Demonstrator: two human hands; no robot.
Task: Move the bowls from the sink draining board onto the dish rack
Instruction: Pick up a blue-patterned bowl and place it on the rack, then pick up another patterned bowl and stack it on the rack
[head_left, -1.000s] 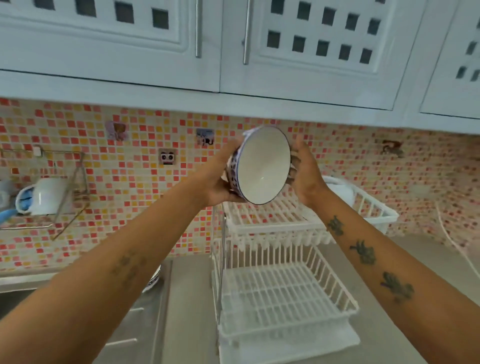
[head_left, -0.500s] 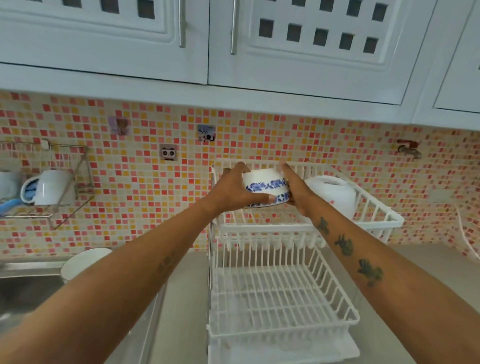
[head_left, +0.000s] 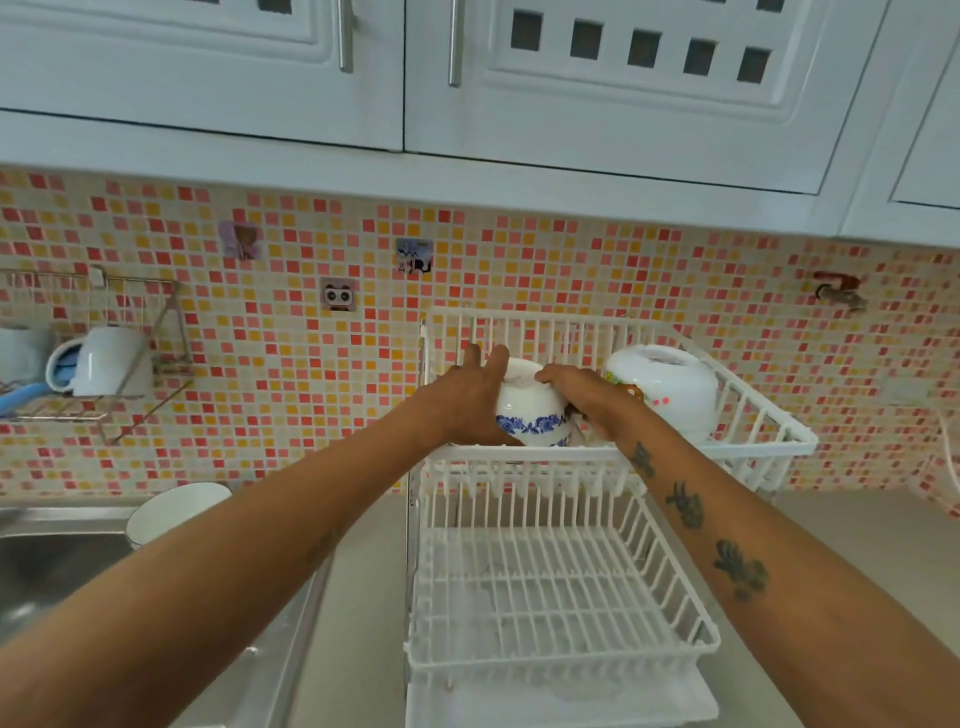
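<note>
A white bowl with a blue flower band (head_left: 527, 410) sits upside down in the upper tier of the white two-tier dish rack (head_left: 769, 431). My left hand (head_left: 467, 402) cups its left side and my right hand (head_left: 584, 397) covers its right side. To its right in the same tier rests another overturned white bowl (head_left: 667, 389) with a small coloured print. A further white bowl (head_left: 171, 512) stands by the steel sink draining board (head_left: 270, 639) at lower left, partly hidden by my left forearm.
The rack's lower tier (head_left: 550, 592) holds nothing and has a drip tray beneath. A steel sink basin (head_left: 47, 566) lies at far left. A wire wall shelf with a white mug (head_left: 111, 361) hangs on the tiled wall. White cupboards hang overhead.
One second ago the bowl was held tilted in the air, opening towards me. Both hands turned it over and lowered it into the upper tier, left of the other bowl.
</note>
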